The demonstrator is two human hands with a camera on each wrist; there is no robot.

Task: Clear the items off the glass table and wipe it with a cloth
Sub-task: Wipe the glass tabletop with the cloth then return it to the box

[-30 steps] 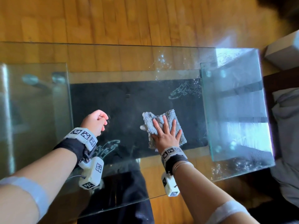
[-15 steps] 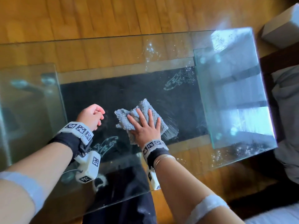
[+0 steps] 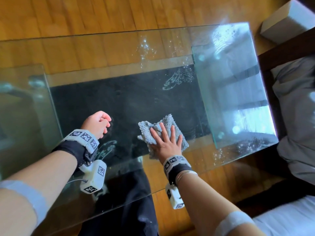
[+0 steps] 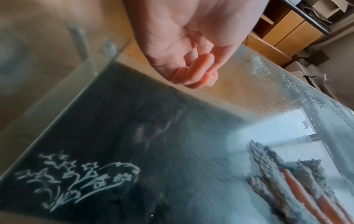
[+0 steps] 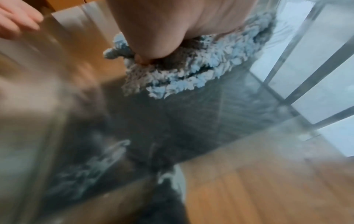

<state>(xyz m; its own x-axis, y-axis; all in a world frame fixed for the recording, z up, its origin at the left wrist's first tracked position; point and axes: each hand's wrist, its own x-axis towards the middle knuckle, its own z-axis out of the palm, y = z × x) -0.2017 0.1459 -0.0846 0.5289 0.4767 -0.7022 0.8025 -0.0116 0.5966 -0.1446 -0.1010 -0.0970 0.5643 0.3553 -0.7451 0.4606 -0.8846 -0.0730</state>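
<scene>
The glass table (image 3: 102,53) has a dark lower shelf showing through it and etched flower patterns (image 4: 76,178). A folded grey fluffy cloth (image 3: 146,132) lies on the glass near the front edge, right of the middle. My right hand (image 3: 167,138) presses flat on it with straight, spread fingers; the cloth (image 5: 182,78) bunches under the palm (image 5: 172,30) in the right wrist view. My left hand (image 3: 98,124) is a little to the left of the cloth, curled into a loose fist and holding nothing (image 4: 191,60). The cloth (image 4: 268,163) also shows in the left wrist view.
White specks and droplets dot the glass along the far edge (image 3: 146,48) and the near right corner (image 3: 247,147). A grey box (image 3: 286,19) lies on the wooden floor at the upper right. Grey bedding (image 3: 298,116) and a dark frame border the table's right end.
My right hand slid the cloth left toward my left hand, then back to the right. The left hand stayed curled in about the same place.
</scene>
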